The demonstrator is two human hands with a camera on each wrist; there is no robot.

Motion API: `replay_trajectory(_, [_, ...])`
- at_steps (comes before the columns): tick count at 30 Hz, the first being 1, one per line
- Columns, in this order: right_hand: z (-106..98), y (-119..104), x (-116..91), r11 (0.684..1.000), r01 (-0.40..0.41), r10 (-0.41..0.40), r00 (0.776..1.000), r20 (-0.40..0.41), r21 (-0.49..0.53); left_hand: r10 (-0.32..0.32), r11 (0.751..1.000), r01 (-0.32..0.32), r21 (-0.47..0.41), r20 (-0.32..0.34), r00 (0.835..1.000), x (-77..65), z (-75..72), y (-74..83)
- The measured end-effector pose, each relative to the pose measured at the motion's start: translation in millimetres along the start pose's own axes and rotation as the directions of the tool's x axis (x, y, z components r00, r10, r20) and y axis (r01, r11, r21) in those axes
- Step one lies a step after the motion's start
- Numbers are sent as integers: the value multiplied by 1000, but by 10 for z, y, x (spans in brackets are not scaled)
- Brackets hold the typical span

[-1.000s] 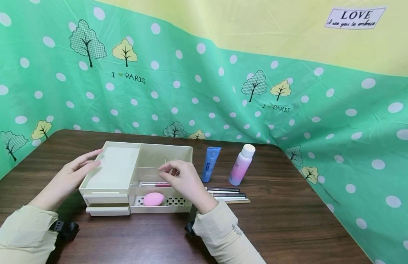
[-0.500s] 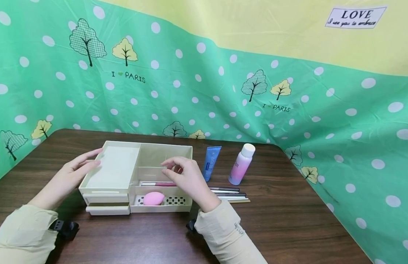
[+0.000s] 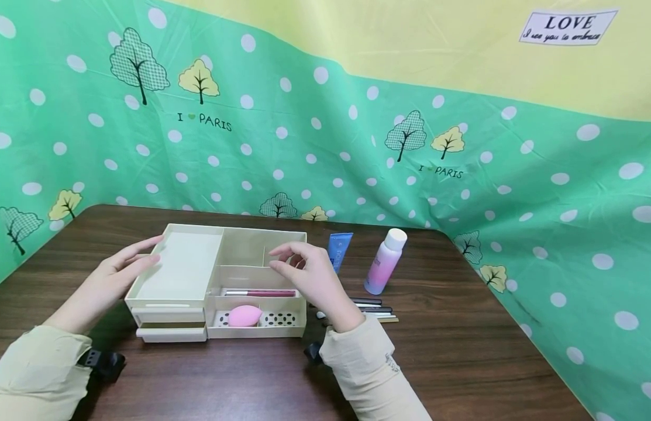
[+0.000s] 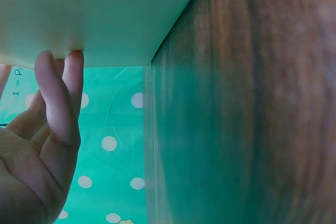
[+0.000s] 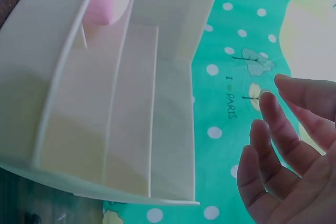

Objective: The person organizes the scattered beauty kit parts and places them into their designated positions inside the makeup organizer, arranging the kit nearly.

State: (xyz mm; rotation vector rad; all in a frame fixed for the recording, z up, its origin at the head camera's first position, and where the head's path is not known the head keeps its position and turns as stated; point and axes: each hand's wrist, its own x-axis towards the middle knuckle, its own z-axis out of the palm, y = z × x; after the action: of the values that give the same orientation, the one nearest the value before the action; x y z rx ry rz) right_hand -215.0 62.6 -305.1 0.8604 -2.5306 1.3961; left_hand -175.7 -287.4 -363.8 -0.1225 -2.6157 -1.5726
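A cream desktop organizer (image 3: 185, 270) stands on the table. Against its left side rest the fingertips of my left hand (image 3: 112, 275); in the left wrist view they touch the outer wall (image 4: 113, 22). My right hand (image 3: 314, 278) hovers over the organizer's right edge, fingers loosely bent and holding nothing; the right wrist view shows it apart from the box. A makeup brush (image 3: 267, 293) with a dark pink handle lies in the middle compartment. In the front compartment, with its holed floor, sits a pink makeup sponge (image 3: 244, 316).
Right of the organizer stand a blue tube (image 3: 338, 248), partly behind my right hand, and a pink-and-white bottle (image 3: 385, 263). Several slim brushes or sticks (image 3: 380, 310) lie on the table, partly covered by my wrist. The organizer's lower drawer (image 3: 171, 335) sticks out slightly.
My right hand has drawn back up and to the right, uncovering the brush's handle in the middle compartment. The left hand stays at the organizer's side.
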Motion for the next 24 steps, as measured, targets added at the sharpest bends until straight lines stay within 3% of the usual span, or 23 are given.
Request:
replay_trajectory(14, [-143, 42, 17, 998, 0, 9, 987, -158, 57, 1, 1000, -1, 0, 7, 1000, -8, -5, 9])
replay_trajectory(24, [-230, 46, 14, 992, 13, 28, 947, -321, 126, 3, 1000, -3, -5, 9, 1000, -9, -5, 13])
